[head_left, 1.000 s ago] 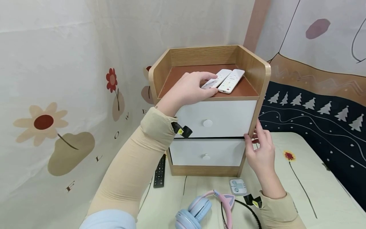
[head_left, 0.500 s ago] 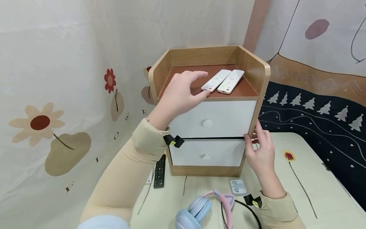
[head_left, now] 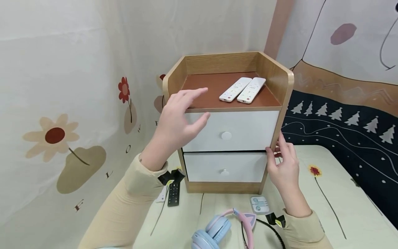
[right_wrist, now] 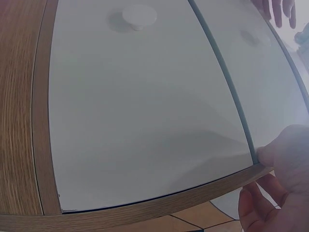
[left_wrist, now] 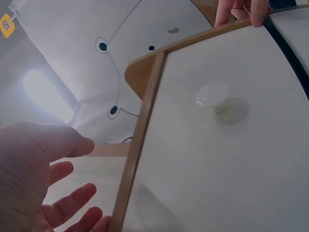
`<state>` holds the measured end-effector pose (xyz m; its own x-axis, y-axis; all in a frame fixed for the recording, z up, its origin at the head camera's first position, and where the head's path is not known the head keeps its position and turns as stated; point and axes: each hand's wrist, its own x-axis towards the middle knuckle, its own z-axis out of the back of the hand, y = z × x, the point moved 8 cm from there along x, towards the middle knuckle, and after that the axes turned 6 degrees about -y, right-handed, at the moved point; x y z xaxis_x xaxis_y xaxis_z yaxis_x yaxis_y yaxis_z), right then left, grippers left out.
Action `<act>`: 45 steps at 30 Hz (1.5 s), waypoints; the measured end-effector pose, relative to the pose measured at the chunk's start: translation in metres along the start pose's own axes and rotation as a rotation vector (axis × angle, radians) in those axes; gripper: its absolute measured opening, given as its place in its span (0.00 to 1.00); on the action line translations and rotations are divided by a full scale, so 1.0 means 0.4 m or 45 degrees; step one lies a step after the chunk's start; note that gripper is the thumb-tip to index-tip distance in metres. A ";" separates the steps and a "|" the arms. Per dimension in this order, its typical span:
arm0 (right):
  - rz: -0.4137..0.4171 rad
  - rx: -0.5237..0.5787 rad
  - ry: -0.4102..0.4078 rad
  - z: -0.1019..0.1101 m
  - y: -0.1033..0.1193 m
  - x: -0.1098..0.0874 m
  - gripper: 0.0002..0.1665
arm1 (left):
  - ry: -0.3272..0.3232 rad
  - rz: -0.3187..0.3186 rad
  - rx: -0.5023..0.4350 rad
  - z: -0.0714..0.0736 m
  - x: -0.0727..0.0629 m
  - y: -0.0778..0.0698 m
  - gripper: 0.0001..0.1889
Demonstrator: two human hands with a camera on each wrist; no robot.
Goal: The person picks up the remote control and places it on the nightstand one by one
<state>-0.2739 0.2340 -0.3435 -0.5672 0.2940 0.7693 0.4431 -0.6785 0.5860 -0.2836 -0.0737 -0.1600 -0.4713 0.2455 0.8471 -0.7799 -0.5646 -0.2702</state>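
A small wooden drawer cabinet (head_left: 225, 186) with two white drawers, each with a round knob, stands at the centre of the head view. Two white remotes, a left one (head_left: 235, 89) and a right one (head_left: 251, 90), lie side by side on its brown top shelf. My left hand (head_left: 175, 126) hovers before the cabinet's upper left front, thumb and fingers spread, holding nothing. At the right side panel, my right hand (head_left: 284, 167) grips the cabinet's edge, thumb at the front near the gap between the drawers and fingers along the outer side.
In front of the cabinet are a cased pair of earphones (head_left: 259, 204) and blue-and-pink headphones (head_left: 216, 228) with a black cord. A black remote (head_left: 173, 194) lies at its left, beside a partly hidden white item (head_left: 162, 195). Printed curtains hang behind.
My left hand has let go of the left white remote and drawn back left and down, clear of the shelf. The right hand stays at the cabinet's side.
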 end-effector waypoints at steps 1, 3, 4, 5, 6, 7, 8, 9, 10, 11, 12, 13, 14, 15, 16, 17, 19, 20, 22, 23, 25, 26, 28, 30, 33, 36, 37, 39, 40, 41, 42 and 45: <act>0.002 0.000 -0.002 0.000 -0.001 -0.001 0.45 | -0.022 -0.018 -0.004 0.012 -0.009 -0.004 0.29; 0.007 0.001 -0.004 0.000 -0.002 -0.002 0.45 | -0.073 -0.062 -0.015 0.036 -0.028 -0.011 0.28; 0.009 0.001 -0.005 0.000 -0.003 -0.002 0.45 | -0.107 -0.087 -0.027 0.050 -0.038 -0.014 0.28; 0.010 0.000 -0.006 -0.001 -0.003 -0.001 0.45 | -0.140 -0.107 -0.037 0.063 -0.049 -0.015 0.28; 0.011 0.000 -0.007 -0.001 -0.003 -0.001 0.45 | -0.181 -0.123 -0.050 0.076 -0.059 -0.015 0.27; 0.010 0.000 -0.007 -0.001 -0.003 0.000 0.45 | -0.223 -0.133 -0.058 0.088 -0.071 -0.012 0.27; 0.009 0.001 -0.007 -0.001 -0.003 0.001 0.45 | -0.264 -0.136 -0.075 0.099 -0.082 -0.007 0.26; 0.007 0.001 -0.008 -0.001 -0.003 0.002 0.44 | -0.306 -0.132 -0.091 0.110 -0.094 0.000 0.26; 0.005 0.001 -0.007 -0.001 -0.003 0.003 0.44 | -0.345 -0.121 -0.104 0.119 -0.107 0.010 0.25; 0.003 0.001 -0.006 -0.001 -0.003 0.003 0.45 | -0.376 -0.108 -0.111 0.127 -0.120 0.020 0.24; 0.001 0.001 -0.006 -0.002 -0.004 0.004 0.45 | -0.402 -0.092 -0.111 0.134 -0.134 0.032 0.24; -0.001 0.001 -0.006 -0.002 -0.004 0.004 0.45 | -0.417 -0.074 -0.108 0.139 -0.149 0.045 0.24; -0.003 0.003 -0.004 -0.002 -0.005 0.004 0.45 | -0.427 -0.053 -0.102 0.143 -0.164 0.059 0.24; -0.004 0.005 -0.002 -0.004 -0.005 0.003 0.45 | -0.433 -0.023 -0.091 0.147 -0.180 0.075 0.25; -0.003 0.005 0.001 -0.005 -0.005 0.004 0.45 | -0.433 0.008 -0.077 0.150 -0.196 0.090 0.25; -0.003 0.006 0.001 -0.005 -0.005 0.004 0.45 | -0.429 0.041 -0.063 0.152 -0.211 0.105 0.26; 0.002 0.006 0.002 -0.006 -0.006 0.004 0.45 | -0.414 0.111 -0.038 0.152 -0.242 0.140 0.27; 0.005 0.007 0.002 -0.007 -0.006 0.004 0.45 | -0.400 0.152 -0.028 0.151 -0.259 0.158 0.28; 0.010 0.005 -0.003 -0.006 -0.005 0.004 0.44 | -0.368 0.233 -0.006 0.145 -0.294 0.195 0.31; 0.013 0.005 -0.006 -0.005 -0.005 0.004 0.44 | -0.350 0.274 0.007 0.141 -0.313 0.214 0.31; 0.018 0.005 -0.010 -0.004 -0.005 0.004 0.44 | -0.309 0.360 0.037 0.129 -0.351 0.252 0.32; 0.020 0.006 -0.013 -0.004 -0.005 0.004 0.44 | -0.287 0.404 0.051 0.121 -0.369 0.270 0.33; 0.024 0.006 -0.016 -0.003 -0.005 0.004 0.44 | -0.238 0.485 0.084 0.102 -0.406 0.305 0.33; 0.026 0.007 -0.020 -0.004 -0.005 0.003 0.43 | -0.187 0.556 0.110 0.082 -0.442 0.338 0.34; 0.025 0.012 -0.022 -0.004 -0.007 0.002 0.43 | -0.100 0.647 0.164 0.051 -0.493 0.380 0.35; 0.022 0.017 -0.022 -0.004 -0.009 0.001 0.44 | -0.014 0.726 0.201 0.023 -0.539 0.420 0.36; 0.021 0.018 -0.022 -0.004 -0.009 0.001 0.44 | 0.014 0.752 0.208 0.014 -0.553 0.433 0.37; 0.021 0.018 -0.024 -0.003 -0.009 0.001 0.44 | 0.068 0.805 0.211 -0.003 -0.578 0.457 0.38; 0.022 0.018 -0.025 -0.003 -0.008 0.001 0.44 | 0.094 0.830 0.213 -0.012 -0.590 0.467 0.38; 0.023 0.018 -0.025 -0.002 -0.008 0.001 0.44 | 0.120 0.859 0.214 -0.020 -0.603 0.477 0.38; 0.026 0.017 -0.024 -0.003 -0.008 0.002 0.44 | 0.145 0.884 0.220 -0.027 -0.615 0.486 0.39; 0.035 0.014 -0.020 -0.003 -0.007 0.003 0.45 | 0.206 0.953 0.226 -0.045 -0.650 0.508 0.39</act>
<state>-0.2767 0.2354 -0.3446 -0.5435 0.2859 0.7892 0.4664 -0.6789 0.5671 -0.3269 -0.2378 -0.4434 -0.9103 -0.1456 0.3874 -0.1602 -0.7391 -0.6542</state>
